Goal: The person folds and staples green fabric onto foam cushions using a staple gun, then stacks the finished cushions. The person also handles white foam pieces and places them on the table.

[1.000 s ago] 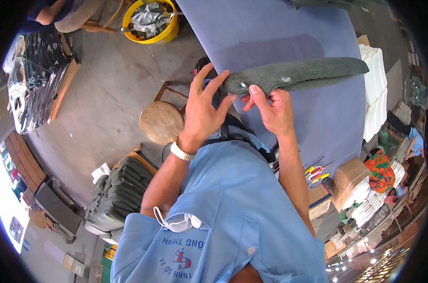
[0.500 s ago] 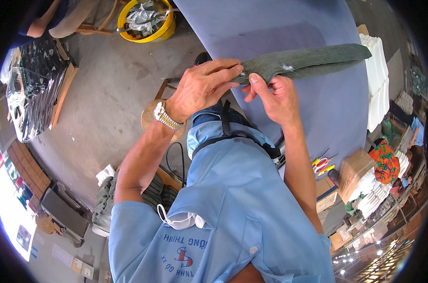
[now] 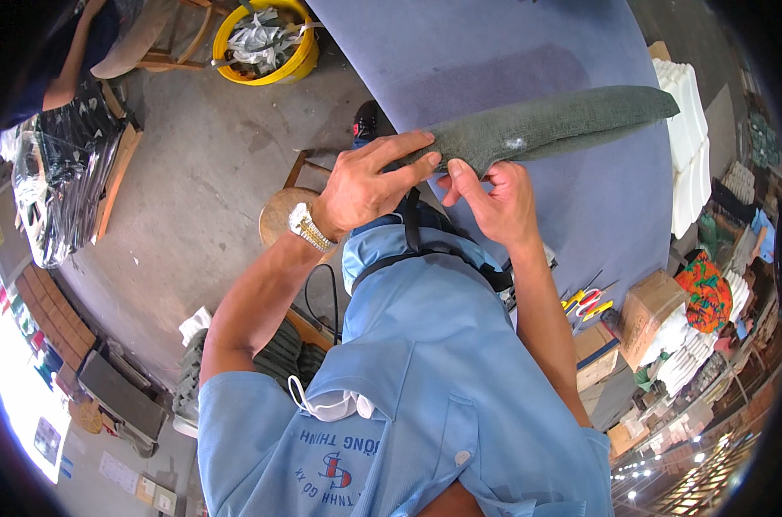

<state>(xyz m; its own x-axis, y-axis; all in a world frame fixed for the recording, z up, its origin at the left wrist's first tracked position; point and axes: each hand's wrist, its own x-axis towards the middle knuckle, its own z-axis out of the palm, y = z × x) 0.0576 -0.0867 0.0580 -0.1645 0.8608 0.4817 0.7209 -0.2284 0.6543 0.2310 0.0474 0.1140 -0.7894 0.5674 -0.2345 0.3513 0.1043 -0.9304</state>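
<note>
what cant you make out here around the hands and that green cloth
Head view, the only one:
- Near end of the green folded cloth: covered by the left hand and right hand.
- Right hand's fingers: partly tucked under the cloth, grip unclear.
- Round wooden stool: mostly behind the left forearm.
- Yellow tub: cut off by the top edge, contents unclear.

Grey concrete floor, round wooden stool, yellow bucket, stacked cardboard boxes, bright daylight at left.
</note>
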